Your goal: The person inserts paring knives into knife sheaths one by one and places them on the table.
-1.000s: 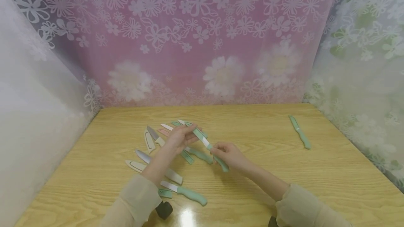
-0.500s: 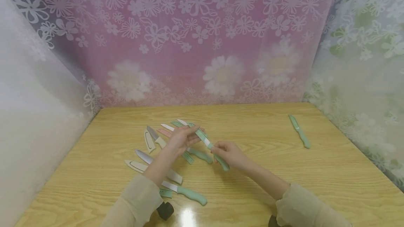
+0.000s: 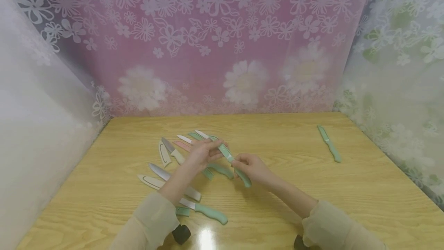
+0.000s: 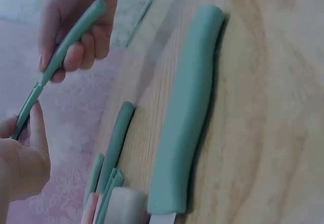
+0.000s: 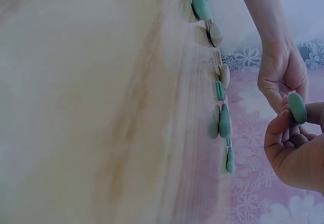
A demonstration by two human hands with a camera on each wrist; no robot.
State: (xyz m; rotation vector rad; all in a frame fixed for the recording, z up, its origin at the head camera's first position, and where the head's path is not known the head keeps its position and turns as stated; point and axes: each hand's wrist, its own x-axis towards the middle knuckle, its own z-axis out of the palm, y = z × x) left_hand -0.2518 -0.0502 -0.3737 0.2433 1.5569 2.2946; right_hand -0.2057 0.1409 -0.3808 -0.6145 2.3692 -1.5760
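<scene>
Above the middle of the table, my left hand (image 3: 202,155) pinches a green knife sheath (image 3: 224,150) between thumb and fingers. My right hand (image 3: 256,169) grips the handle of a green paring knife (image 3: 244,178), whose blade is in that sheath with only a short white stretch showing in the head view. In the left wrist view the sheath's end meets the handle closely. Under and beside the left forearm lie several unsheathed knives, including a green-handled knife (image 3: 211,214) near the front and a cream-handled knife (image 3: 178,156) farther back.
Loose sheaths lie among the knives: a cream sheath (image 3: 164,154), a pink sheath (image 3: 182,146) and a green sheath (image 3: 182,211). Far off at the right, a sheathed green knife (image 3: 329,144) lies by itself on the wooden table (image 3: 284,134). Floral curtains surround the table's back and sides.
The knife's blade has slid deeper into the sheath, so less white shows. My left hand with the sheath has shifted slightly right, towards the right hand, which has barely moved.
</scene>
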